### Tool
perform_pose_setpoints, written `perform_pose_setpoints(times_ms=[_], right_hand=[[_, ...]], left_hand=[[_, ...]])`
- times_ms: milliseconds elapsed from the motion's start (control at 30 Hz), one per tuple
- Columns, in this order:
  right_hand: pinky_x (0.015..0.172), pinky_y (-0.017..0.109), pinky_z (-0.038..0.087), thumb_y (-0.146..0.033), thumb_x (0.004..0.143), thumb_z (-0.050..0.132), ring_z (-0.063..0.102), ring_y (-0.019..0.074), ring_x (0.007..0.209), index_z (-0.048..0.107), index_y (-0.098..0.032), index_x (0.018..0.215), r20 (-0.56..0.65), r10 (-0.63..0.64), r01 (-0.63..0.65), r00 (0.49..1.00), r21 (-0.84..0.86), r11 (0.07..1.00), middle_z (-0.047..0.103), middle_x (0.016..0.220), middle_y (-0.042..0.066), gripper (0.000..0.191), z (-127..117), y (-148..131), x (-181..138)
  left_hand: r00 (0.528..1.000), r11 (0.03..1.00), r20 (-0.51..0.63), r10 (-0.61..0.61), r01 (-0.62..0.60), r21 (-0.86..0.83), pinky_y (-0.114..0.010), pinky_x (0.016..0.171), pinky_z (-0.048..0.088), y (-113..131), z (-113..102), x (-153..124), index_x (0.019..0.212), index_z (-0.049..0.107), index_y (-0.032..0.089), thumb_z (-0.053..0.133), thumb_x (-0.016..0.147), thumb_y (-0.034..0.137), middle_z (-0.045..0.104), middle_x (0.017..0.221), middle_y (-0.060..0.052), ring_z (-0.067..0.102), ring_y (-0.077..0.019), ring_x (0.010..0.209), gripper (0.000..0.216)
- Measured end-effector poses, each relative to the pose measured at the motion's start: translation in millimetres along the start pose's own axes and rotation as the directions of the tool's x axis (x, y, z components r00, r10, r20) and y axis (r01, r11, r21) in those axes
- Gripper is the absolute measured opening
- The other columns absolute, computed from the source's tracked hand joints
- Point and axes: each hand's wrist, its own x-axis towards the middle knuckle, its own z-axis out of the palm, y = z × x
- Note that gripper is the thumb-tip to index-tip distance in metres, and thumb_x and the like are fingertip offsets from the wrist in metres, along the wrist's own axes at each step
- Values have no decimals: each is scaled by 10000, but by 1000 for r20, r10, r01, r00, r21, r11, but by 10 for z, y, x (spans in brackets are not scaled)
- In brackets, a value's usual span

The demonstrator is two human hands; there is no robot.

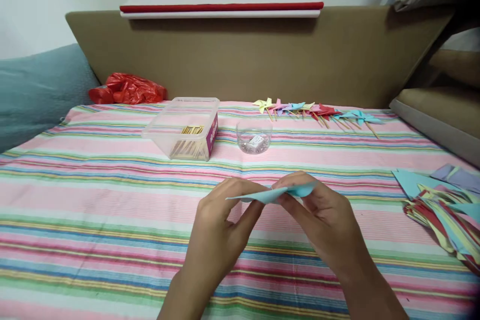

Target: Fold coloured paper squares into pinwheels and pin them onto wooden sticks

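Both hands hold a piece of light blue paper [275,195] above the striped cloth, seen nearly edge-on. My left hand [221,220] pinches its left part, with the thumb below and the fingers on top. My right hand [322,215] pinches the right part, where the paper is curled or folded over. Between the two hands, a tiny shiny point like a pin [271,188] shows at the paper's upper edge. The fingers hide much of the paper.
Beyond the hands are a clear tub of thin wooden sticks [180,130] and a round clear container of small metal bits [254,139]. Finished-looking paper pinwheels [324,111] lie behind. Coloured paper pieces [442,210] are piled right; a red plastic bag [129,89] sits back left.
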Motion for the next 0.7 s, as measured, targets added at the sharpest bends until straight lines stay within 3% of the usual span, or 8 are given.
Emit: perform_pose_setpoints(times_ms=[267, 367, 467, 533, 600, 633, 700], right_hand=[[916, 344, 509, -370, 940, 685, 660, 212, 990, 714, -248, 931, 67, 55, -59, 996, 55, 997, 719, 970, 6, 126, 77, -70, -41], [920, 360, 514, -406, 907, 712, 679, 243, 1003, 732, -231, 956, 74, 53, -59, 996, 93, 994, 744, 979, 32, 182, 117, -29, -42], [934, 383, 523, -460, 879, 723, 690, 270, 1044, 734, -228, 1047, -5, 59, -57, 998, 146, 988, 767, 1050, 57, 286, 132, 42, -5], [950, 400, 516, -485, 877, 713, 690, 277, 1057, 722, -221, 1073, -89, 80, -65, 993, 157, 985, 769, 1090, 73, 329, 121, 88, 29], [952, 407, 512, -504, 870, 711, 691, 284, 1055, 715, -208, 1041, -165, 108, -83, 980, 154, 985, 769, 1097, 89, 342, 96, 122, 59], [943, 406, 516, -515, 861, 713, 693, 286, 1046, 712, -202, 1014, -190, 120, -92, 974, 153, 984, 771, 1086, 94, 348, 81, 133, 69], [911, 401, 526, -536, 846, 713, 702, 292, 1018, 708, -193, 985, -216, 141, -110, 966, 151, 982, 777, 1036, 98, 370, 55, 135, 82]], left_hand=[[990, 989, -36, -137, 139, 56, -249, 729, 530, 241, -60, -144, 939, 724, 221, 685, 930, 163, 754, 877, 11, 688, -144, 807, 70], [993, 984, -30, -110, 113, 140, -272, 785, 544, 308, -196, -216, 999, 733, 231, 702, 928, 218, 779, 941, 0, 713, -168, 870, 79], [997, 958, -62, -44, 60, 279, -319, 916, 530, 376, -432, -235, 1097, 738, 220, 715, 920, 293, 797, 1068, -32, 724, -216, 1021, 193], [976, 937, -203, -74, 137, 321, -325, 907, 535, 399, -606, -176, 1033, 753, 218, 634, 971, 350, 803, 1037, -37, 732, -221, 1005, 188], [917, 909, -367, -159, 281, 309, -322, 855, 552, 369, -759, -34, 945, 751, 215, 521, 1019, 428, 803, 955, -39, 744, -221, 937, 322], [899, 890, -390, -201, 334, 311, -323, 839, 560, 323, -824, 71, 933, 744, 209, 489, 1023, 469, 803, 943, -45, 747, -229, 932, 376], [908, 813, -311, -282, 398, 425, -323, 830, 563, 157, -932, 346, 932, 732, 192, 410, 1033, 520, 807, 946, -60, 749, -242, 942, 471]])
